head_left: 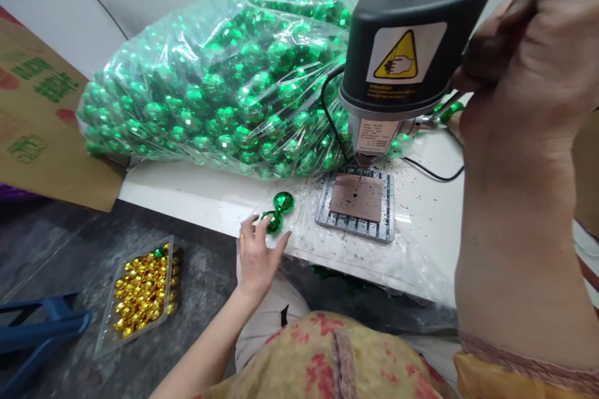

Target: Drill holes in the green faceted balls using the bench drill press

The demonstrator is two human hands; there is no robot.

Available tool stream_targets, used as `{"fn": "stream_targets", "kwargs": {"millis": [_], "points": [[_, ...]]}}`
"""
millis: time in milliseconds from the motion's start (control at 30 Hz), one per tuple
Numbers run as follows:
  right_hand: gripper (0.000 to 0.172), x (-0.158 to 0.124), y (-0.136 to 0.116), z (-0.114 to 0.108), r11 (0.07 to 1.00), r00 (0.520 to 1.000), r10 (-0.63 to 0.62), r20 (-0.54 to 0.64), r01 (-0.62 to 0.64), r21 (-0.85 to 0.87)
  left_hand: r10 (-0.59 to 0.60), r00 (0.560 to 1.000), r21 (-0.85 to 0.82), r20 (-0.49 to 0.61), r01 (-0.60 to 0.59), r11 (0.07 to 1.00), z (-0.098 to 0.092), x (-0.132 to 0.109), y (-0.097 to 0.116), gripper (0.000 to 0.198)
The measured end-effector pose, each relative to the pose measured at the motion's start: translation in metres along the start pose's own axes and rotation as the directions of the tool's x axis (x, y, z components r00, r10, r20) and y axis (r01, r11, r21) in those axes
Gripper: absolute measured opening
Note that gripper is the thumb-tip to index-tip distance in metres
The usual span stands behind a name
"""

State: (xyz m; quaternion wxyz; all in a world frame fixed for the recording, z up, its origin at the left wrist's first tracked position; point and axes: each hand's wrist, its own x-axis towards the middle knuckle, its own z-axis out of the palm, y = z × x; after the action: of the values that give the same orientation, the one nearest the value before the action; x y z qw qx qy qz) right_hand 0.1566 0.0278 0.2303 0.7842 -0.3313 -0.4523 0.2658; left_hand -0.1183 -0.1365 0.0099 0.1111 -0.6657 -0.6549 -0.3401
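Observation:
My left hand [259,255] is at the table's front edge, its fingers apart and the thumb spread out. Its fingertips reach the nearer of two shiny green faceted balls, the near ball [272,222]; the far ball [283,202] lies just beyond. On the right, my right hand [505,50] is raised beside a small bench drill press [416,31], its fingers curled at the drill's feed lever [444,107], partly hidden by the hand and wrist. Under the drill chuck [365,161], a brown board [356,198] with a dark hole lies on the slotted metal base [322,209].
A large clear bag of green faceted balls [224,93] fills the table's back. Dark shavings and plastic film [397,262] surround the base. A clear tray [105,324] of gold balls, with one green, is on the floor near a blue stool [42,324]. A cardboard box [51,118] stands left.

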Motion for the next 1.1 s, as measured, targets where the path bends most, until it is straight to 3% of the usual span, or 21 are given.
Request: {"fn": "stream_targets", "kwargs": {"millis": [133, 233, 300, 367, 433, 533, 667, 800, 867, 933, 1100], "points": [[0.044, 0.001, 0.003, 0.0, 0.999, 0.999, -0.036, -0.005, 0.036, -0.018, -0.047, 0.967, 0.021, 0.25, 0.044, 0.999, 0.0, 0.017, -0.019, 0.044], [0.044, 0.002, 0.005, 0.001, 0.999, 0.999, -0.037, -0.023, 0.036, -0.023, -0.071, 0.973, -0.096, 0.219, 0.094, 0.991, -0.004, 0.021, -0.018, 0.038], [0.042, 0.002, 0.006, 0.001, 0.997, 0.997, -0.072, -0.006, 0.072, -0.025, -0.109, 0.977, -0.263, 0.182, 0.155, 0.952, -0.006, 0.025, -0.012, 0.035], [0.04, 0.002, 0.007, 0.001, 0.993, 0.993, -0.116, 0.006, 0.116, -0.014, -0.166, 0.962, -0.478, 0.216, 0.253, 0.841, -0.006, 0.032, -0.003, 0.033], [0.038, 0.003, 0.007, 0.0, 0.99, 0.99, -0.141, 0.01, 0.141, -0.013, -0.238, 0.925, -0.668, 0.295, 0.378, 0.642, -0.002, 0.042, 0.005, 0.036], [0.037, 0.003, 0.007, 0.0, 0.989, 0.989, -0.149, 0.004, 0.149, -0.023, -0.328, 0.885, -0.804, 0.331, 0.446, 0.392, 0.006, 0.058, 0.014, 0.052], [0.044, 0.003, 0.006, 0.004, 0.983, 0.983, -0.181, -0.017, 0.181, 0.001, -0.362, 0.877, -0.854, 0.316, 0.429, 0.295, 0.013, 0.076, 0.025, 0.065], [0.047, 0.004, 0.004, 0.007, 0.983, 0.984, -0.172, -0.036, 0.174, 0.051, -0.209, 0.818, -0.799, 0.535, 0.571, 0.191, 0.034, 0.084, 0.048, 0.055], [0.048, 0.003, 0.003, 0.007, 0.986, 0.988, -0.154, -0.033, 0.155, 0.06, -0.15, 0.792, -0.775, 0.592, 0.611, 0.161, 0.051, 0.088, 0.061, 0.055], [0.048, 0.002, 0.002, 0.007, 0.988, 0.99, -0.142, -0.023, 0.143, 0.053, -0.118, 0.796, -0.779, 0.594, 0.606, 0.163, 0.067, 0.093, 0.071, 0.056], [0.045, 0.001, 0.002, 0.007, 0.987, 0.989, -0.146, -0.027, 0.147, 0.066, -0.068, 0.857, -0.793, 0.51, 0.499, 0.349, 0.093, 0.104, 0.079, 0.056]]}}
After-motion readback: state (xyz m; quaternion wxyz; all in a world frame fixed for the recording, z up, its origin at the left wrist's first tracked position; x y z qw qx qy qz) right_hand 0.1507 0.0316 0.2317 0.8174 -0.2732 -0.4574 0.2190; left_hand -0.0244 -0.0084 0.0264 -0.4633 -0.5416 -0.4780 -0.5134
